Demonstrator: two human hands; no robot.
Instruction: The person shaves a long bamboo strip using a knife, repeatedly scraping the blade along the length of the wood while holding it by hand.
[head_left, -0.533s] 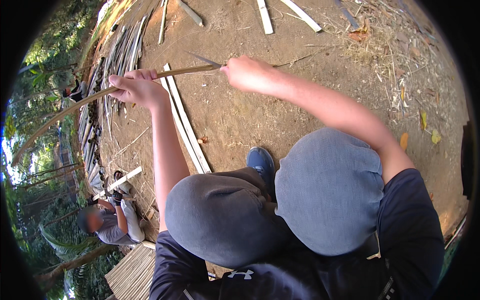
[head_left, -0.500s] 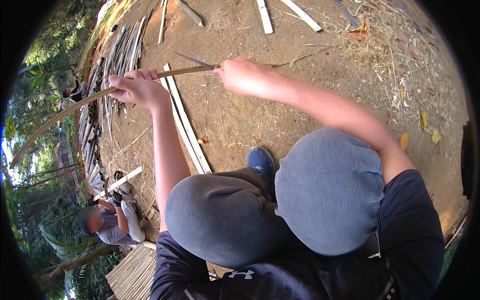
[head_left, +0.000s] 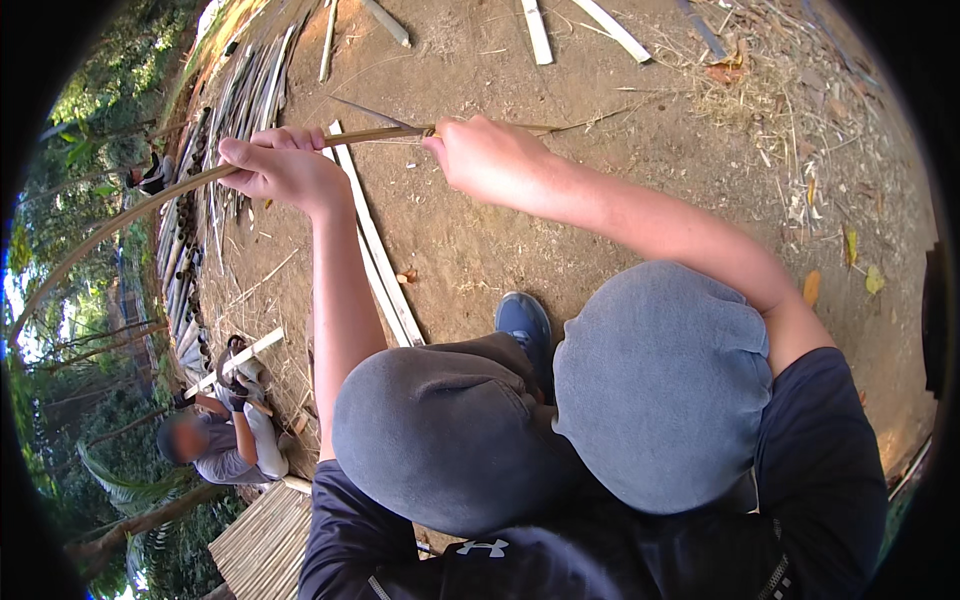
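A long, thin bamboo strip (head_left: 130,212) runs across the view, its left part bending down toward the left rim. My left hand (head_left: 288,172) is closed around it, thumb on top. My right hand (head_left: 490,158) is shut on a knife, with the handle hidden in the fist. The narrow dark blade (head_left: 378,114) points up and left and meets the strip just left of that fist. A fine sliver hangs along the strip between the two hands. Past my right fist a short end of the strip shows.
Pale split bamboo slats (head_left: 375,255) lie on the dirt ground below my hands. More bamboo pieces (head_left: 537,32) are at the far side. Bamboo poles (head_left: 255,85) are piled at the left. A co-worker (head_left: 225,440) sits at lower left, holding a pale slat (head_left: 250,358). Dry straw (head_left: 760,120) lies right.
The strip has shifted left, its bent end nearer the rim. The blade tip has moved slightly left and up. A fine sliver now shows between my hands. The co-worker's hands and tool have moved.
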